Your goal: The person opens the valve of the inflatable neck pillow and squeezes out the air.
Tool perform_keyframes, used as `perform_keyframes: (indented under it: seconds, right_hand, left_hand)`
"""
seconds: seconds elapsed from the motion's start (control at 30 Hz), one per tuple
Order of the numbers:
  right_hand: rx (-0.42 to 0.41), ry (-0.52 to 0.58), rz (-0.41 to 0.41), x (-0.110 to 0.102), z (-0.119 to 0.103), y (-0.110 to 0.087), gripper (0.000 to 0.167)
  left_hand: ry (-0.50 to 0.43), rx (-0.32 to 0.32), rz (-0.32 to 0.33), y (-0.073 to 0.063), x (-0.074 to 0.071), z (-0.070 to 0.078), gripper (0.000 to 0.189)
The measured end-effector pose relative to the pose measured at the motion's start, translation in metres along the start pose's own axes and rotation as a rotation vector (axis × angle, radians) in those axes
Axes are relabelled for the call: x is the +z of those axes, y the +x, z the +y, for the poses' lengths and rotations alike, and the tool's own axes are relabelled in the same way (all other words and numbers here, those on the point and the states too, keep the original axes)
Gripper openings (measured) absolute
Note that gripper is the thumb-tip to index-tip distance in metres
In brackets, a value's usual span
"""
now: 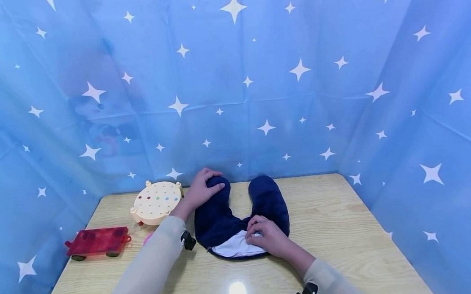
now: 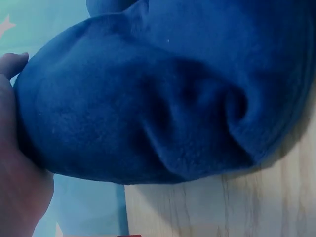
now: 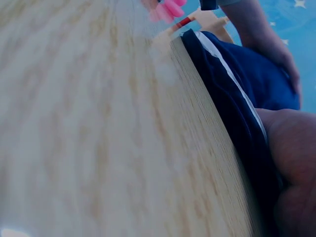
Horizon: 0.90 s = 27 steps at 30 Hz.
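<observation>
A navy U-shaped neck pillow (image 1: 219, 215) lies on the table with its two ends toward the curtain. Along its near curve the cover gapes, baring a white inner fabric (image 1: 232, 246). My left hand (image 1: 200, 188) grips the tip of the left end, thumb on one side and fingers on the other. In the left wrist view the plush navy cover (image 2: 108, 98) is creased beside that hand. With curled fingers my right hand (image 1: 267, 237) pinches at the border of white fabric and navy cover; its fingertips are partly hidden. The cover's near edge (image 3: 217, 89) shows in the right wrist view.
Left of the pillow is a cream round toy piece (image 1: 158, 201) with coloured dots and corner pegs. A translucent red toy wagon base (image 1: 99, 240) stands at the table's left edge. Something pink (image 1: 148, 237) peeks out behind my left forearm. A starry blue curtain (image 1: 231, 75) surrounds the wooden table (image 1: 324, 213).
</observation>
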State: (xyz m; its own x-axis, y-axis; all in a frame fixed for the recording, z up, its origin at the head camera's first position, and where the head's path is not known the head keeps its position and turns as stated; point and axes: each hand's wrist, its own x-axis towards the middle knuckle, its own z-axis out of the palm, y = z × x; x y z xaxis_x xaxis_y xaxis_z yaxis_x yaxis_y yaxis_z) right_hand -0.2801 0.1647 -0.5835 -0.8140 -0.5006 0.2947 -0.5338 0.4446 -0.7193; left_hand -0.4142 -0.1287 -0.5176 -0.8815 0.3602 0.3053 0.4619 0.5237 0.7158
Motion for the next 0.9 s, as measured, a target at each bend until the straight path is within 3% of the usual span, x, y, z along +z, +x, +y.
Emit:
perform_keyframes:
  seconds: [0.23,0.43,0.6,0.77,0.9]
  right_hand:
    - [0.013,0.008,-0.007,0.0,0.0,0.0,0.01]
    - [0.01,0.012,-0.01,-0.001,0.0,-0.001,0.013]
    - [-0.012,0.001,-0.002,-0.001,0.0,-0.001,0.012]
    - [-0.007,-0.001,-0.006,-0.002,0.0,-0.001,0.01]
    - [-0.003,0.006,-0.01,-0.002,-0.001,-0.001,0.013]
  left_hand:
    - [0.051,0.03,-0.035,-0.012,0.006,0.007,0.038]
    - [0.048,0.053,-0.097,-0.029,0.01,0.013,0.049]
    - [0.074,0.126,-0.138,-0.042,0.012,0.02,0.059]
    - [0.143,0.156,-0.156,-0.055,0.016,0.022,0.067]
    - [0.147,0.168,-0.167,-0.066,0.017,0.021,0.075]
